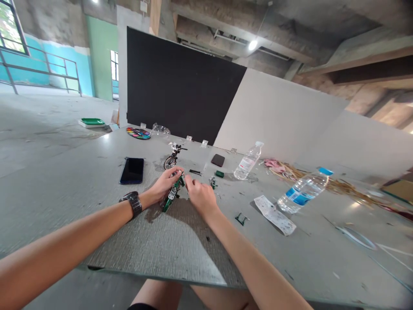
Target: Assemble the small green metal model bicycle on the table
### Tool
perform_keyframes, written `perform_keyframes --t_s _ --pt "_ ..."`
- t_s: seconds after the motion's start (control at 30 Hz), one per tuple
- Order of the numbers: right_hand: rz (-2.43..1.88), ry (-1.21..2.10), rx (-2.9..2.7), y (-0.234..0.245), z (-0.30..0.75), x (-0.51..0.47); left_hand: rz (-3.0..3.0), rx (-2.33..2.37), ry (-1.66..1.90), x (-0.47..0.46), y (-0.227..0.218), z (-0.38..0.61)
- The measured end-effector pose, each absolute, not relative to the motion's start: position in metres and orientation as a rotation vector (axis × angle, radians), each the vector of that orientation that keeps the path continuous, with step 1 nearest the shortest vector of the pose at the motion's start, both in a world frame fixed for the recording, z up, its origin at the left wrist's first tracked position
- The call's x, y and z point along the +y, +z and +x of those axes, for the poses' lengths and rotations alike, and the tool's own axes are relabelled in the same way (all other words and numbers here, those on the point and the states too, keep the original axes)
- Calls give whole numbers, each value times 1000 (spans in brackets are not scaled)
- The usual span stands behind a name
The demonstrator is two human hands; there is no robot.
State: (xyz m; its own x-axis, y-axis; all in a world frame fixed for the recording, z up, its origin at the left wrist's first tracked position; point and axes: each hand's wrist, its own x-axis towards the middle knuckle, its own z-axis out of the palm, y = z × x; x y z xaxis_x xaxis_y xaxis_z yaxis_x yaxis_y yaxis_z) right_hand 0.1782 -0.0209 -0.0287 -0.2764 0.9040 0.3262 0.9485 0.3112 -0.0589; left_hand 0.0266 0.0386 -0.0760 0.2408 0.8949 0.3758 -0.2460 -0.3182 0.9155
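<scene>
Between my hands is a small green model bicycle [173,192], tilted, with its silver rear rack toward me. My left hand [165,183] is closed on its upper front part from the left. From the right, the fingers of my right hand [200,196] pinch at the same front part; what lies between those fingertips is hidden. Just beyond stands a black model bicycle [171,160]. Right of my right hand lie a small green bicycle part [213,183] and a green block [220,174]. A green frame-like piece [240,218] rests nearer to me.
A phone [132,170] lies at left, a dark flat case [217,160] behind. Two water bottles, one clear-capped [249,161] and one blue-capped [303,191], stand right beside a paper sheet [275,214]. A paint palette [138,133] sits near the black board [180,86]. The table's edge [155,277] is close to me.
</scene>
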Motion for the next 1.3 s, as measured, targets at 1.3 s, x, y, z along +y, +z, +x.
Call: perform_keyframes --t_s 1.3 --pt "-1286 347 -1789 -41 181 -11 1470 769 1266 27 -67 22"
